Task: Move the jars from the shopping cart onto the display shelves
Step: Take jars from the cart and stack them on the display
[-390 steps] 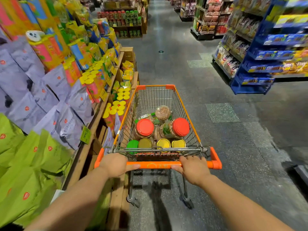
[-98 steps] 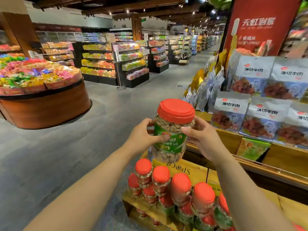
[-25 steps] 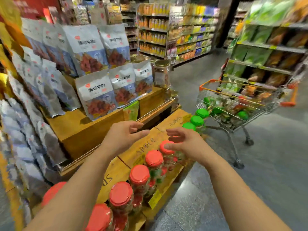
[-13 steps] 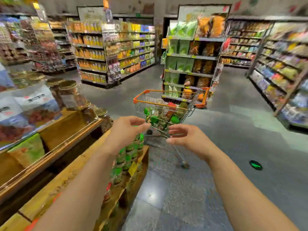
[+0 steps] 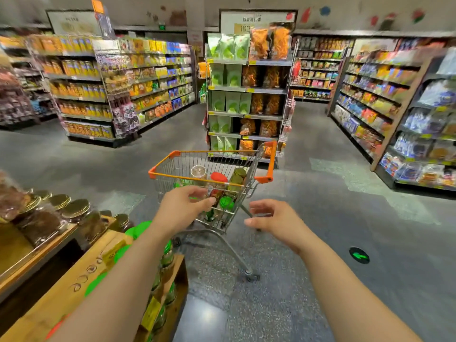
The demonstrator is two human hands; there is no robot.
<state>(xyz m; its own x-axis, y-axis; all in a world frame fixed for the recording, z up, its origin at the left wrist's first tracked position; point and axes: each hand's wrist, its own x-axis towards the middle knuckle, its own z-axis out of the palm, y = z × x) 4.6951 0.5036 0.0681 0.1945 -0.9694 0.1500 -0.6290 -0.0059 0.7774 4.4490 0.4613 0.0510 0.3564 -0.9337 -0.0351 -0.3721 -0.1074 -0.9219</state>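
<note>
Ahead on aisle floor: cart (image 5: 265, 169), orange-trimmed, wire basket holding jars — red-lid jar (image 5: 218, 178) near middle, clear-lid jar (image 5: 198, 172) beside it, green-lid jar (image 5: 226, 203) at near side, gold-lid jars (image 5: 237, 177) toward handle end. Left hand (image 5: 182, 209) extended toward basket's near edge, fingers loosely curled and spread, gripping nothing. Right hand (image 5: 274, 219) extended beside it, fingers half-open, also empty; contact with wire not evident. Lower left: wooden shelf (image 5: 81, 280) with green-lid jars along front edge and gold-lid jars (image 5: 74, 208) on upper tier. Step judged: reach back to cart for next jar; several jars yet to shelve. Next move calls for reaching over basket rim, choosing one jar, two-hand grip round body below lid, lift clear of wire, turn left to shelf. Risk: cart on wheels, may roll if nudged.
</note>
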